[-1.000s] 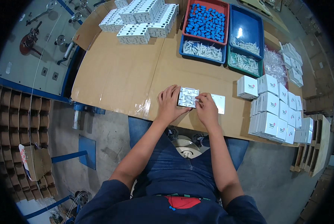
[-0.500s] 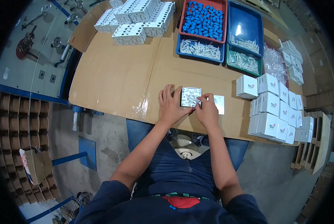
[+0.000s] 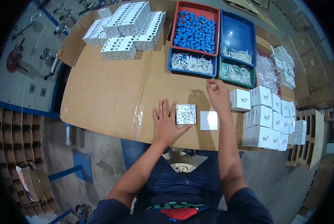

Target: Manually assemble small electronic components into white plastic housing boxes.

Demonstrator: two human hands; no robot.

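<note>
Head view. The left hand [image 3: 166,125] lies flat on the cardboard-covered worktop [image 3: 107,93], fingers spread and palm down. Its grip is fully open and has hold of nothing; the thumb and index finger touch the lower and left edges of the square switch module [image 3: 186,114].

The square switch module lies face down near the front edge of the worktop, with its grey inner parts showing. Just beside it, on the person's right, lies a plain white cover plate [image 3: 209,120]; the two are apart.

The right hand [image 3: 217,93] is raised above the worktop, beyond the cover plate and short of the trays. Its fingers are curled together at the tips; whether they pinch a small part cannot be told.

Beyond the right hand stands a red tray [image 3: 195,7] filled with blue parts. A blue tray [image 3: 170,63] in front of it holds small white parts. To the right, a second blue tray [image 3: 238,35] and a green tray [image 3: 221,74] hold more white parts.

White boxes [image 3: 266,119] are stacked at the right edge of the worktop. Rows of white modules [image 3: 126,28] stand at the far left corner.
</note>
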